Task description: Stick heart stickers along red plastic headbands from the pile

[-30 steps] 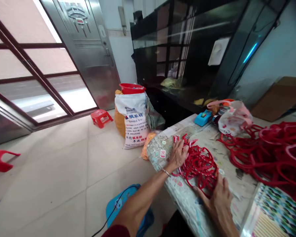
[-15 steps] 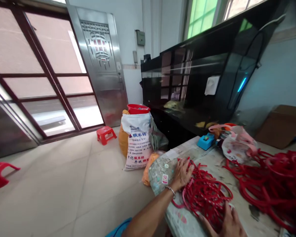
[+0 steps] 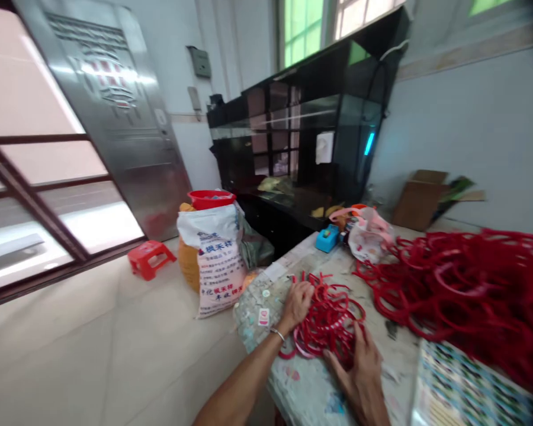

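Observation:
A tangled heap of thin red headbands (image 3: 326, 322) lies on the near part of the table, some with white dots. My left hand (image 3: 298, 305) rests palm down on the heap's left edge, its fingers laid over the band ends and partly bent. On the near right side, my right hand (image 3: 362, 370) touches the same heap with thumb and fingers spread apart. The heap sits between both hands; neither has a single band lifted. A bracelet circles my left wrist.
A larger pile of red headbands (image 3: 466, 284) fills the table's right side, beside a patterned sheet (image 3: 466, 390). Farther back are a blue tape dispenser (image 3: 327, 238), a plastic bag (image 3: 371, 236) and a cardboard box (image 3: 420, 201). A white sack (image 3: 220, 254) and red stool (image 3: 151, 259) stand on the floor.
The view has turned right, so the table and heap sit farther left and more of the big pile and the patterned sheet show. Both hands stay at the heap.

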Demonstrator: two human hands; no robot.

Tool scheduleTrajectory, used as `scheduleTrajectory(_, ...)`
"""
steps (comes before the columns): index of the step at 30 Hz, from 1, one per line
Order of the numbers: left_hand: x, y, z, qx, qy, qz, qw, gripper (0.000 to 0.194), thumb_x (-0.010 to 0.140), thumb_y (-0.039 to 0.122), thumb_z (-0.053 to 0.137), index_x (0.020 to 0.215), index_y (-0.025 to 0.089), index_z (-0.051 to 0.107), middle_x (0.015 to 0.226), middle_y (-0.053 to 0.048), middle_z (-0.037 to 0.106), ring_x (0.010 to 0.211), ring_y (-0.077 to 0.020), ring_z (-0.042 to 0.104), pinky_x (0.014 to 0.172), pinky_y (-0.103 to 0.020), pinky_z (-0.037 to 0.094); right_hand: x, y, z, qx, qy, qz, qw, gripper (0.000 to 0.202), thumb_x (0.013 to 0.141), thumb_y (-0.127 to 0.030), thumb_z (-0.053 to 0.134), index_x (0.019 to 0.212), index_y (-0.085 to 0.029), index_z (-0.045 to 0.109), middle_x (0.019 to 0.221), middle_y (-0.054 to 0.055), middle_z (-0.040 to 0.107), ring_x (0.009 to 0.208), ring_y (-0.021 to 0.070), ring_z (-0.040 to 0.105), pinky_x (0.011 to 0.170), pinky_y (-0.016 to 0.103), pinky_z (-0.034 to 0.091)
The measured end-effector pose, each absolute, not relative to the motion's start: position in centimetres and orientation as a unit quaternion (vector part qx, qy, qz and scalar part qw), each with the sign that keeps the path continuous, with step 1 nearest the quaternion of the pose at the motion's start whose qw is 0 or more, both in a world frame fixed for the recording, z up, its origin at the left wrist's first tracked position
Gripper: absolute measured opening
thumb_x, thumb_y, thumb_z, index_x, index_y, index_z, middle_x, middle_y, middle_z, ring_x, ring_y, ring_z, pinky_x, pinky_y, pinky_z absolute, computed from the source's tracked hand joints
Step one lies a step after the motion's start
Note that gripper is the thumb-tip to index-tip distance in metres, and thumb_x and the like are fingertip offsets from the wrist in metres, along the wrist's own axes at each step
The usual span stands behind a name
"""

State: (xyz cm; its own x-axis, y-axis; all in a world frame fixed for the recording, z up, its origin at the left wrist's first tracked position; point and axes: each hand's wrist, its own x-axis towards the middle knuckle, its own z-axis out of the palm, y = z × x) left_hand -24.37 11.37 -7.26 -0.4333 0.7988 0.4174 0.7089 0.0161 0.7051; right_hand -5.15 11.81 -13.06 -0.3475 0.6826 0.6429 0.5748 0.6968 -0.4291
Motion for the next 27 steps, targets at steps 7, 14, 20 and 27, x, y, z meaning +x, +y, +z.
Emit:
scheduleTrajectory(7,-24.8,11.7,-7.6,0.531,0.713,0.457,0.028,0.044,0.093,0.037,0.027,0.110,0.016,0.061,0.128,-0.011,0.054,0.123,-0.0212,0.044,0.108,-0.042,0.027,-5.3,11.3,-12.0,-0.401,-0.807,0.110,0.420,0.087,0.074,-0.052,0.060,0.141,-0.012,0.020,0.140,0.022,0.030,0.128,0.0372,0.029,0.098,0.055,0.032)
scheduleTrajectory(14,-27.6,12.3,-7.8,0.502,0.757,0.418,0.000,0.049,0.090,0.042,0.035,0.127,0.013,0.048,0.144,-0.013,0.036,0.136,-0.0236,0.024,0.112,-0.045,0.015,-5.1,10.9,-10.9,-0.411,-0.793,0.155,0.423,0.108,0.064,-0.054,0.069,0.143,-0.010,0.011,0.143,0.023,0.025,0.131,0.0380,0.024,0.102,0.054,0.028)
scheduleTrajectory(20,-29.8,14.5,-8.8,0.551,0.742,0.378,0.055,0.046,0.090,0.043,0.033,0.116,0.016,0.059,0.128,-0.010,0.056,0.128,-0.0210,0.040,0.109,-0.040,0.025,-5.7,11.0,-10.0,-0.422,-0.789,0.164,0.415,0.109,0.057,-0.053,0.074,0.142,-0.012,0.020,0.144,0.023,0.023,0.131,0.0401,0.024,0.102,0.055,0.028)
scheduleTrajectory(27,-28.6,17.4,-9.3,0.590,0.700,0.394,0.081,0.049,0.087,0.049,0.032,0.098,0.018,0.069,0.117,-0.010,0.064,0.115,-0.0253,0.052,0.102,-0.045,0.034,-6.5,13.3,-9.7,-0.426,-0.786,0.171,0.415,0.107,0.052,-0.047,0.078,0.141,-0.015,0.027,0.144,0.021,0.024,0.130,0.0403,0.027,0.102,0.056,0.029)
